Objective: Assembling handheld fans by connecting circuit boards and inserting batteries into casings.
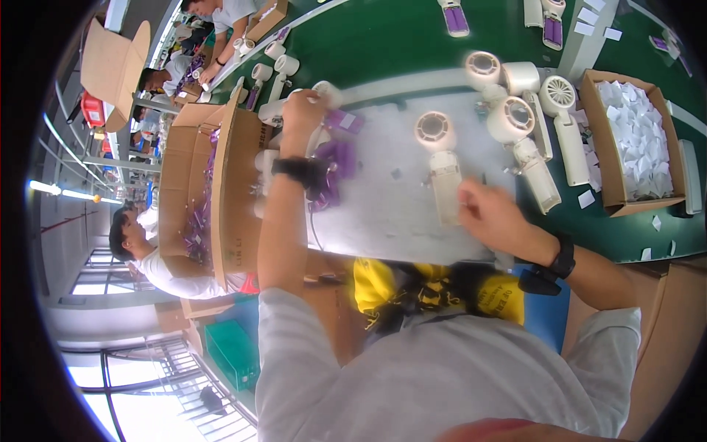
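My left hand (303, 112) is closed at the far left of the pale work mat (390, 199), around what looks like a white handheld fan (327, 93). Its round head shows right of my fingers. Beside my left wrist lie blurred purple battery packs (340, 166). My right hand (490, 214) is closed, with curled fingertips beside the handle of an opened white fan (446, 184) on the mat. Whether these fingers pinch something small, I cannot make out. That fan's round head points away from me, and its handle points toward me.
Several white fans (512, 118) cluster at the mat's right. Further right, a cardboard box (615, 202) holds white paper squares. A tall carton (239, 184) with purple packs stands at left. More fans lie on the green bench (398, 44). People work at far left.
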Demonstrator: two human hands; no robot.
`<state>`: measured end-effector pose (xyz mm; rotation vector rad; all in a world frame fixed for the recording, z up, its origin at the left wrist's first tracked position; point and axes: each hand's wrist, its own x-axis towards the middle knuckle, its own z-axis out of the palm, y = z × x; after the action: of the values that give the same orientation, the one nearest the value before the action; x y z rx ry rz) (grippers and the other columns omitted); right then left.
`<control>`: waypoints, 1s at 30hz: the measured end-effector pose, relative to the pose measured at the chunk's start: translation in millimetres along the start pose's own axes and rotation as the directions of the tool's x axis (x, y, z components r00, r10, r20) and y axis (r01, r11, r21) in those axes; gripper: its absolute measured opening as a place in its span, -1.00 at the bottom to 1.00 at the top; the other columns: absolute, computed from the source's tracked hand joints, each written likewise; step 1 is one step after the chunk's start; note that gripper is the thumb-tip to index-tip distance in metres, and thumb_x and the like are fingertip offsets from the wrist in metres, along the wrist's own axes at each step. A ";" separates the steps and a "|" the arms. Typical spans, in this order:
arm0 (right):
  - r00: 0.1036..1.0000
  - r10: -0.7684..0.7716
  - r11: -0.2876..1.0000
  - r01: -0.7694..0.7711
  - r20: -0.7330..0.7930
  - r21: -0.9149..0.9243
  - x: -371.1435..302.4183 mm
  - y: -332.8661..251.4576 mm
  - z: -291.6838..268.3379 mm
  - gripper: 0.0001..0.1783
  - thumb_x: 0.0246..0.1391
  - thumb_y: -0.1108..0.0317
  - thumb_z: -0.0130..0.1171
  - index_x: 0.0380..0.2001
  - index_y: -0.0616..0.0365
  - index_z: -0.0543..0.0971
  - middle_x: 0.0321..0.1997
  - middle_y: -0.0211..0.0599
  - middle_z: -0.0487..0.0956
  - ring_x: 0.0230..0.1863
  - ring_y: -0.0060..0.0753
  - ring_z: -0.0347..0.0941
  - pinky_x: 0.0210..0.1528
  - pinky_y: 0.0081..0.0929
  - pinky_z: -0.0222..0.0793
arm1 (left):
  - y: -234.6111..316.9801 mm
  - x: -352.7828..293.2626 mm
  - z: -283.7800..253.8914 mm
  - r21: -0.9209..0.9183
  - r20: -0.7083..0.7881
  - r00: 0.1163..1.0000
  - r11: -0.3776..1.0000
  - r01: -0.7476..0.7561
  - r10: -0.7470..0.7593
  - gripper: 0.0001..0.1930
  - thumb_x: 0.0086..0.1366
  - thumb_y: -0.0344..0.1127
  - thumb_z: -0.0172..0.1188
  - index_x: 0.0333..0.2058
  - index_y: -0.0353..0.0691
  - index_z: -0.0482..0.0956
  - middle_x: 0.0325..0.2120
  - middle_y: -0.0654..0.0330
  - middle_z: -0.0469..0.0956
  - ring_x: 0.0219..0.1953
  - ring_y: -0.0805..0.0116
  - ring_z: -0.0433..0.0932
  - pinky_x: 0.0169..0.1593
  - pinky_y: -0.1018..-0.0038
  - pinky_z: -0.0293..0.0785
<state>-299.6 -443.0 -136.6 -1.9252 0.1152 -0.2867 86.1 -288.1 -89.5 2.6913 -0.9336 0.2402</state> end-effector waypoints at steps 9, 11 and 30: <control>0.978 0.144 0.987 -0.131 0.151 -0.097 -0.4 -17.6 -17.8 -0.70 0.04 0.45 0.20 -0.14 0.15 0.41 -0.60 -0.16 0.50 -0.67 -0.16 0.38 -0.56 -0.35 0.31 | 88.3 -37.0 -65.1 -0.572 0.119 0.993 0.815 0.089 -0.025 -0.81 0.16 -0.34 0.32 -0.33 -0.35 0.67 -0.54 0.20 0.66 -0.47 0.55 0.61 -0.42 0.61 0.47; 0.996 0.074 0.996 -0.076 -0.039 -0.051 0.0 -42.1 -23.9 -0.60 0.01 0.47 0.26 -0.06 0.16 0.41 -0.47 -0.17 0.54 -0.60 -0.19 0.41 -0.50 -0.36 0.35 | 116.7 -61.7 -89.7 -0.678 0.050 0.992 0.733 -0.053 0.117 -0.87 0.20 -0.41 0.30 -0.34 -0.38 0.66 -0.52 0.23 0.66 -0.43 0.59 0.60 -0.38 0.66 0.46; 0.979 -0.115 0.976 0.079 -0.168 -0.205 14.3 -4.3 -8.4 -0.59 -0.10 0.55 0.29 -0.11 0.19 0.49 -0.15 -0.12 0.50 -0.20 -0.05 0.52 -0.16 -0.34 0.45 | 157.7 -181.5 7.9 -0.769 0.326 0.908 0.632 0.093 0.263 -0.56 -0.02 -0.43 0.48 -0.14 -0.20 0.52 -0.20 0.29 0.51 -0.16 0.49 0.43 -0.09 0.49 0.39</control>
<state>-288.2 -452.1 -127.7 -2.1030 0.1740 -0.5315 -153.1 -303.8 -108.7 1.8820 -0.9750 -0.6245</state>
